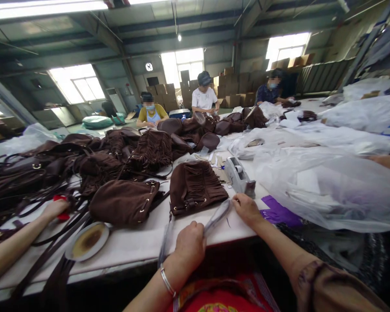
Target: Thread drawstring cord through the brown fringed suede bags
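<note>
My left hand (190, 242), with a silver bangle at the wrist, is closed around a gathered strip of thin, translucent plastic (217, 216) over the table's front edge. The strip stretches up to my right hand (247, 209), whose fingers pinch its other end. A loose end hangs to the left of my left hand. Just beyond lies a dark brown fringed bag (196, 188) with metal eyelets. Left of it rests a plain brown drawstring bag (125, 203). A grey tape dispenser (238, 175) stands beyond my right hand.
Brown bags (152, 149) are heaped across the table's left and far side. Sheets of clear plastic (328, 186) cover the right, near purple plastic (277, 212). A dish of brownish liquid (87, 242) sits front left, by a co-worker's hand (56, 208) holding something red. Several people work opposite.
</note>
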The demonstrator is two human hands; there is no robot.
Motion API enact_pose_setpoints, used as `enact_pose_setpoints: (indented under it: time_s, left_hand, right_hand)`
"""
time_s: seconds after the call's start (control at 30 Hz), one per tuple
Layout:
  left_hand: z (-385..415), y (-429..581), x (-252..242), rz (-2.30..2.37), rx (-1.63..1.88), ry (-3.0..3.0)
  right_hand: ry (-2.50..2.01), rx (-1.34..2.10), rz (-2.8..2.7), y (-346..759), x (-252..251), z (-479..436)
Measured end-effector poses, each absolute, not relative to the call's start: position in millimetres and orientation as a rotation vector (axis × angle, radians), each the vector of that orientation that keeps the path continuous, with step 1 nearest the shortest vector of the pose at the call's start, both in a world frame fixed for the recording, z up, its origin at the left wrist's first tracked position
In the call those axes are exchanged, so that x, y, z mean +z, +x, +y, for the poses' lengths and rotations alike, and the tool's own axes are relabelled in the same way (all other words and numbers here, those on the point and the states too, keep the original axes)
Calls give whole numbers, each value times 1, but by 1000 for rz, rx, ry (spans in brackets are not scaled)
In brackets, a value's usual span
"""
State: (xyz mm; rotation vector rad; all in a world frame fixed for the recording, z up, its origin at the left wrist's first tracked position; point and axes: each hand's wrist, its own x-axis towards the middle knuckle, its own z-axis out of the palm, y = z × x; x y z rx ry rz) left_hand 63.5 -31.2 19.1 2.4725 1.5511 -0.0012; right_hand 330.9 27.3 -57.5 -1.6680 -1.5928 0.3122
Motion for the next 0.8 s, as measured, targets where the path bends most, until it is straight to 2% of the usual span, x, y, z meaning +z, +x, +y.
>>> enact_pose_setpoints:
  time_s: [0.23, 0.53, 0.63, 0.8]
  left_hand:
    - [-34, 64, 3, 1568, 125, 2650]
    - [-55, 65, -11, 1311, 344, 2679]
    - [-57, 62, -15, 1316, 436, 2634]
    - [-53, 64, -23, 1196, 385, 2733]
  right_hand:
    - [-1695, 471, -1565, 330, -46, 31]
    - [-1714, 493, -1693, 333, -43, 37]
    - [-1681, 436, -1752, 334, -40, 34]
    - [-1655, 223, -1732, 327, -41, 42]
